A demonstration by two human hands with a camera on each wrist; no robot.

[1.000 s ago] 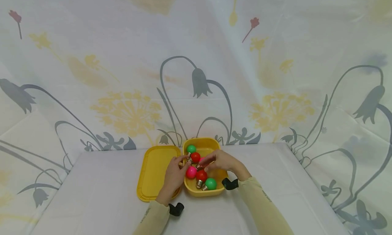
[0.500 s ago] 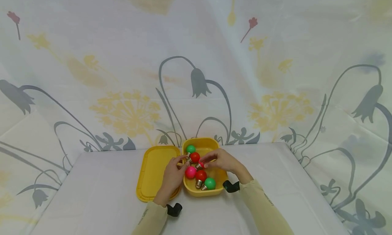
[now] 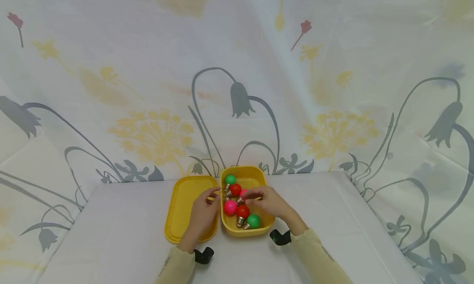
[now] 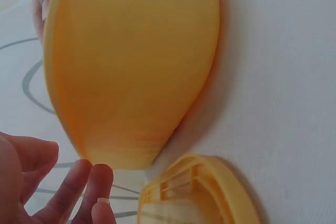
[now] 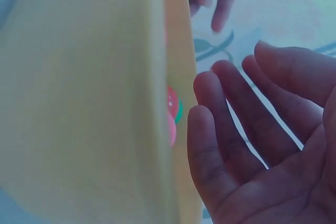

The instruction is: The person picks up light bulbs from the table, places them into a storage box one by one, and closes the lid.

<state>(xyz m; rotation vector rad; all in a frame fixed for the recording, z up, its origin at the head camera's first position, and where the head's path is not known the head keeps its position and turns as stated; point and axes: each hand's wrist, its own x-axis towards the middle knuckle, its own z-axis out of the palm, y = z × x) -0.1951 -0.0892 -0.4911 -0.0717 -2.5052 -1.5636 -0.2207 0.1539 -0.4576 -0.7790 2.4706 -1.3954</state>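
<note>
A yellow plastic box (image 3: 249, 232) holds several round coloured light bulbs with metal screw bases. They include a green bulb (image 3: 230, 179) at the back, a red bulb (image 3: 235, 189), a pink bulb (image 3: 230, 207), and a green bulb (image 3: 254, 221) near the front. My right hand (image 3: 272, 201) hovers over the box's right side and partly covers another pink bulb (image 3: 243, 192). In the right wrist view its fingers (image 5: 252, 114) are loosely bent around nothing. My left hand (image 3: 203, 212) is just left of the box, above the yellow lid (image 3: 180, 210), fingers relaxed and holding nothing.
Box and lid lie side by side on a white-covered table (image 3: 126, 226). A white cloth backdrop (image 3: 166, 70) printed with grey and yellow flowers rises directly behind them. Each wrist carries a black mount (image 3: 204, 255).
My left hand has drawn back leftward from the bulbs to outside the box. The right hand has stayed over the box with only a slight shift. The bulbs look almost unmoved.
</note>
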